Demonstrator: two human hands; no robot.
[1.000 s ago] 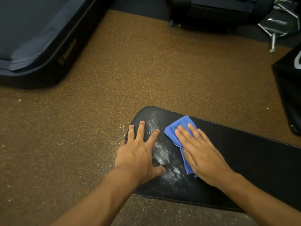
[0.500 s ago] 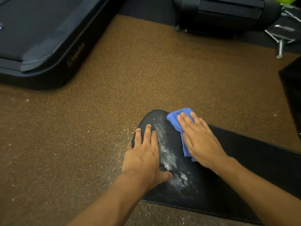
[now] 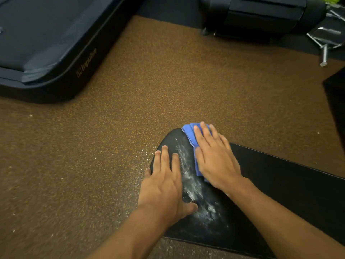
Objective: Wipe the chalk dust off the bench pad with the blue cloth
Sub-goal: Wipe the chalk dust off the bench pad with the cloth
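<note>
since a second ago the right hand [image 3: 214, 157] slid the blue cloth [image 3: 190, 135] to the pad's [image 3: 280, 184] far edge — chalk [image 3: 194, 186] streaks lie left of it, beside the flat left hand [image 3: 164, 184]; both hands pressed flat, fingers together.

Both forearms reach up from the lower edge of the frame. The left hand [image 3: 164, 186] lies flat, fingers together; the right hand [image 3: 214, 161] lies flat, fingers slightly spread.

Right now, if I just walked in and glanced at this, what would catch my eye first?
Probably the blue cloth, bright against the black bench pad, pressed flat under the right hand at the pad's rounded far end. Next, the white chalk dust streaked between the two hands, with the left hand flat on the pad's edge and specks scattered on the brown floor alongside.
</note>
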